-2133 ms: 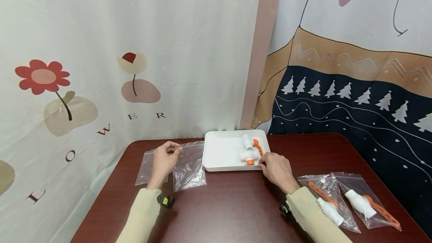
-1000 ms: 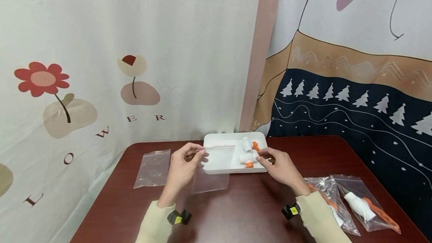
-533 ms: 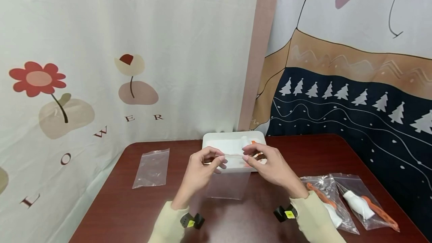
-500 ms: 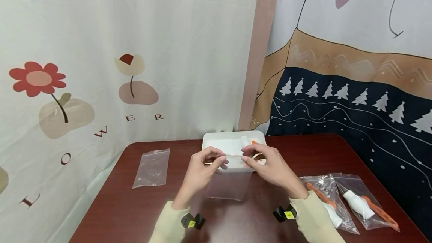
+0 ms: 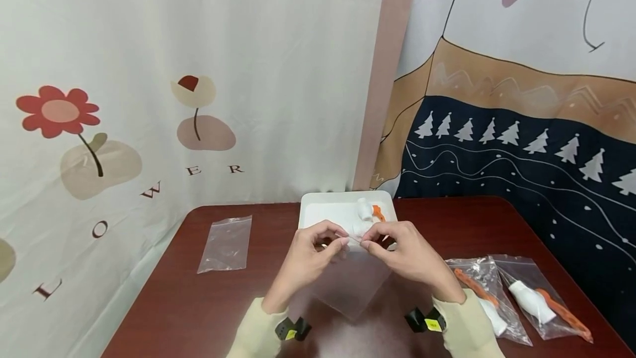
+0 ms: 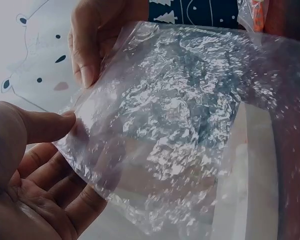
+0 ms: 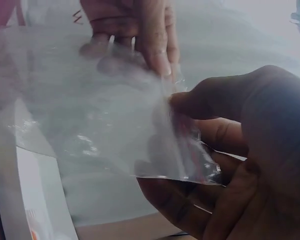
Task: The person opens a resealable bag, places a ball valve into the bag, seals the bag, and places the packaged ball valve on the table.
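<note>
A clear zip bag (image 5: 355, 289) hangs over the table between my two hands, tilted, its wrinkled film filling much of the left wrist view (image 6: 180, 110). My left hand (image 5: 310, 256) pinches the top edge between thumb and forefinger. Close beside it, my right hand (image 5: 409, 253) pinches the same edge, thumb along the red zip line in the right wrist view. Nothing shows inside the bag. Behind the hands, a white tray (image 5: 318, 209) holds white plastic valves (image 5: 365, 209) with orange handles; the nearer one is mostly hidden by the fingers and bag.
Another flat clear zip bag (image 5: 226, 245) lies at the table's left. On the right lie two bags, each with a white valve (image 5: 533, 301) and an orange handle (image 5: 474, 283). Printed curtains (image 5: 278, 98) hang behind the brown table (image 5: 199, 314).
My left hand has lifted the bag off the table and brought it rightward in front of the tray. My right hand has left the tray's edge and taken the bag's top edge.
</note>
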Demonstrator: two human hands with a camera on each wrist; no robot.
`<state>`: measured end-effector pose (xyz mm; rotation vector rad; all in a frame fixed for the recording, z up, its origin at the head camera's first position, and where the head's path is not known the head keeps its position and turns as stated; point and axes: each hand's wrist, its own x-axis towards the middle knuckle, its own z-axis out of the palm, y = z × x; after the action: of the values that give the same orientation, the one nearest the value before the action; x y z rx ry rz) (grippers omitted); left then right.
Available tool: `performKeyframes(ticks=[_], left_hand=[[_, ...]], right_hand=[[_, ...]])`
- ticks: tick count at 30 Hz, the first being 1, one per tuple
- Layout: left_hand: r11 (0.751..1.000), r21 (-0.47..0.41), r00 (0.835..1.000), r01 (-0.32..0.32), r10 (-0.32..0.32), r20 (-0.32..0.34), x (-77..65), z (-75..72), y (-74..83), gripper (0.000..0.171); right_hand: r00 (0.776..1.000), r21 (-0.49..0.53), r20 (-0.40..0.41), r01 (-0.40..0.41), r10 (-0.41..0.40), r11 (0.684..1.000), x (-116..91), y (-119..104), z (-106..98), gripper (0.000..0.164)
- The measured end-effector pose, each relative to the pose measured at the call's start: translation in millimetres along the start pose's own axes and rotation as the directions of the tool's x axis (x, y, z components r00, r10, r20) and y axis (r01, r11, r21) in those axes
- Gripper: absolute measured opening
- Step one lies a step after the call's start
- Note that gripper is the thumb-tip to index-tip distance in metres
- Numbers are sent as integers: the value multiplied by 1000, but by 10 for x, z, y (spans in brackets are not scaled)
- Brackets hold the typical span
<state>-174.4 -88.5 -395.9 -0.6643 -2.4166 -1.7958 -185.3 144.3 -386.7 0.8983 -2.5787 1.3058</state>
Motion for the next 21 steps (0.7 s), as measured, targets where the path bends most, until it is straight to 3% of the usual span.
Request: performKeyframes(ticks=[5,10,12,15,17,18,19,21], left_hand=[[998,55,999,-42,43,-16,-19,-3,7,7],[976,165,981,-142,162,-112,-19,-44,34,12],[952,233,956,-197,239,-169,-25,-55,44,15],[906,327,899,-269,358,-252,-37,-57,51,16],[888,363,869,-283,397,-293,-51,-45,76,15],[890,359,867,-282,397,-301,-58,-35,90,16],[900,342,876,-269,377,-301,-67,-23,112,18],[936,286,918,-206,286,-275,-90,10,161,23]], right_hand=[[999,29,12,-37,37,999,-21,-8,3,9],[998,42,6,-70,70,997,-1,-39,17,7],[996,53,5,-88,88,995,7,-55,30,7],[992,88,5,-124,124,988,11,-77,50,5],[987,114,2,-158,159,981,6,-94,57,6],[983,132,1,-179,181,975,3,-104,57,7],[978,150,-1,-204,207,967,-1,-115,56,9],[966,183,-8,-254,259,950,-10,-137,50,13]])
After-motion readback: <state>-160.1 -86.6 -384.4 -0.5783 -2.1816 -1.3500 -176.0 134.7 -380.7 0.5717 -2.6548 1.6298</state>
